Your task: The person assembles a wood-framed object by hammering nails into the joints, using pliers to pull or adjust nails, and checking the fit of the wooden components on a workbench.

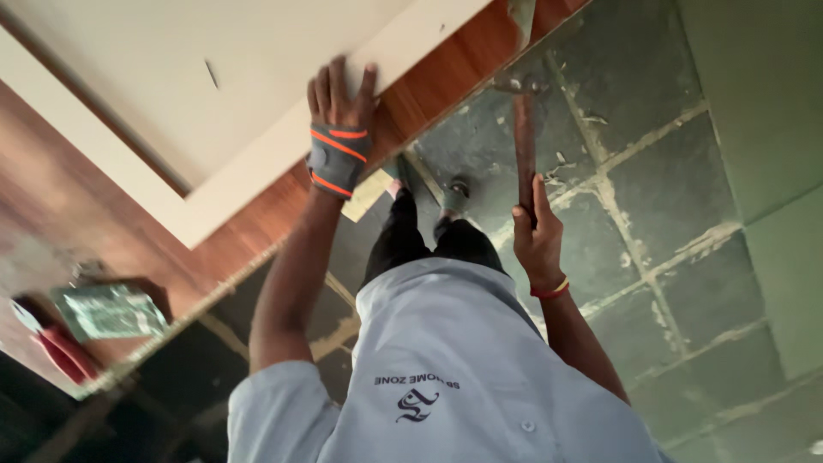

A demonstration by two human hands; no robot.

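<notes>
Nearest us, a pale shirt (446,377) filled the lower frame, its hem cut off. Our right hand (538,240), a red band at the wrist, had its fingers clenched round the wooden handle of one hammer (524,141); its metal head sat blurred just past the worktop's edge, over the grey tiled floor (677,197). Our left hand (340,116), in a grey wrist wrap with orange stripes, lay with fingers released and flat on one cream board (214,94), which ran out of frame atop the reddish wood worktop (51,206). A greenish packet (110,310) at left was too blurred to identify.
</notes>
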